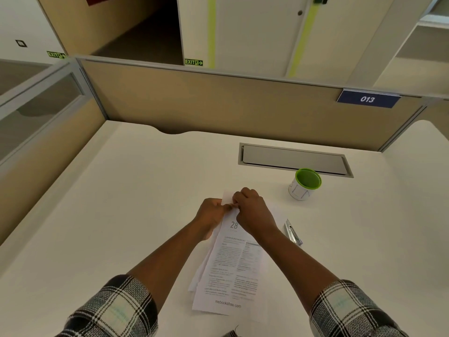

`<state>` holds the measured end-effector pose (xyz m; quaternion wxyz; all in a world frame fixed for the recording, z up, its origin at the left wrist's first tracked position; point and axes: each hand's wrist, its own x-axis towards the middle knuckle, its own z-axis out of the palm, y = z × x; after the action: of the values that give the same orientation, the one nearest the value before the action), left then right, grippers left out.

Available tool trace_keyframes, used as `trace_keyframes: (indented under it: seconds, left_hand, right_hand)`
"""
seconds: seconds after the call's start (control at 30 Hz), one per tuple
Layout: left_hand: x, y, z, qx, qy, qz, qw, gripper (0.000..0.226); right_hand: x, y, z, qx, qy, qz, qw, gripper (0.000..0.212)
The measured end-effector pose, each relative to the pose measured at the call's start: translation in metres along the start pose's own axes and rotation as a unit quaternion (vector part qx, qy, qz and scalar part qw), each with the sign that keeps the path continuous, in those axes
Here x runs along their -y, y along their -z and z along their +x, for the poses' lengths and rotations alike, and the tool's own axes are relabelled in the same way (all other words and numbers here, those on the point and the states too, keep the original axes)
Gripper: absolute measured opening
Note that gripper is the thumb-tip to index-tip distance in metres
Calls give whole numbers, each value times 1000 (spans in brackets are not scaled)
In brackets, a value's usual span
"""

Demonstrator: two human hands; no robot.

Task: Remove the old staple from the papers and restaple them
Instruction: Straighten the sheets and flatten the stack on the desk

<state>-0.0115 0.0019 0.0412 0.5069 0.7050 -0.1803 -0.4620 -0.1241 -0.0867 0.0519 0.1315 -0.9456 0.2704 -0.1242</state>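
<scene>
Picking the old staple out
Left hand (211, 213) and right hand (250, 208) pinch the papers (230, 268) at their top corner; below the grip the thin sheets hang limp and tear easily.

Both forearms reached forward over the papers (230, 268), converging toward their far end. The left hand (211, 215) pinched the papers' far left corner with curled fingers. The right hand (250, 210), knuckles up, pinched the same corner, its fingertips meeting those of the left hand.
</scene>
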Motion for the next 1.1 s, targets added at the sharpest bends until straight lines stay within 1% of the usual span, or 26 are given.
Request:
trace_keyframes:
  seconds: [0.27, 0.43, 0.53, 0.63, 0.7, 0.77, 0.87, 0.97, 1.03, 1.1]
  left_hand:
    - [2, -1, -1, -5, -41, 49, 998, 20]
    - [2, 0, -2, 1, -50, 41, 998, 14]
    - [3, 2, -1, 10, -46, 23, 999, 16]
    - [2, 4, -3, 11, -46, 24, 999, 16]
    - [1, 4, -6, 10, -52, 35, 998, 17]
    - [0, 4, -9, 1, -72, 80, 994, 21]
    - [-2, 0, -13, -23, -132, 182, 974, 38]
    - [-3, -5, -15, -53, -177, 233, 955, 48]
    - [-4, -8, -17, -61, -189, 240, 950, 50]
    - [-4, -7, -17, -55, -194, 239, 950, 49]
  right_hand:
    - [3, 0, -3, -11, -20, 0, 1000, 22]
    - [3, -1, -3, -2, -56, 78, 995, 27]
    - [3, -2, -2, -11, -75, 129, 989, 27]
    - [4, -3, -3, -13, -86, 150, 985, 25]
    - [4, -2, -4, -3, -78, 129, 989, 24]
    - [3, -1, -5, 4, -52, 65, 997, 24]
    - [2, -1, -5, -3, -5, -48, 999, 20]
    - [4, -1, -6, -16, 21, -119, 993, 19]
    - [4, -1, -7, -26, 31, -132, 990, 19]
    - [4, 0, -8, -24, 24, -106, 994, 21]
